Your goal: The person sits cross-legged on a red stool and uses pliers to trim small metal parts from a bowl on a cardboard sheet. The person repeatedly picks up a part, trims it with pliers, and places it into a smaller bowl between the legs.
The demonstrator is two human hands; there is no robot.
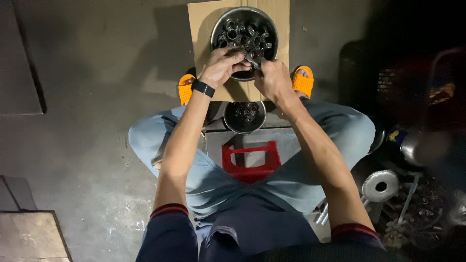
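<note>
A: Nearest the lens, at the bottom of the frame, we have our own dark sleeves with red cuffs, then the pale blue trousers (pixel 213 179) and a red plastic stool (pixel 251 162) between the knees.

B: And the work itself sits above centre. Our left hand (pixel 222 65) is curled around a small metal part (pixel 253 62), which it seems to pinch; the right hand (pixel 273 77) is closed in a fist just beside it, and something thin seems to poke from it toward the part. We cannot tell what that is.

A: How would we judge the part?

B: Small, rigid steel, probably dense for its size, and likely greasy, so slippery. We would take it by the outer rim with fingertips on opposite sides; squeezing won't hurt it, but a loose pinch could let it slide.

A: Outward from there?

B: Right under the hands, the large steel bowl (pixel 245 34) in the upper middle, heaped with ring-shaped metal pieces (pixel 245 33), on a sheet of cardboard (pixel 204 19) laid on the concrete floor (pixel 87 97). A smaller bowl (pixel 244 118) with darker bits lies below the hands, nearer us.

A: Orange sandals (pixel 303 81) flank the cardboard, a black wristband (pixel 202 88) is on the left wrist, and at lower right, in shadow, a metal disc (pixel 380 185) among loose hardware.
</note>
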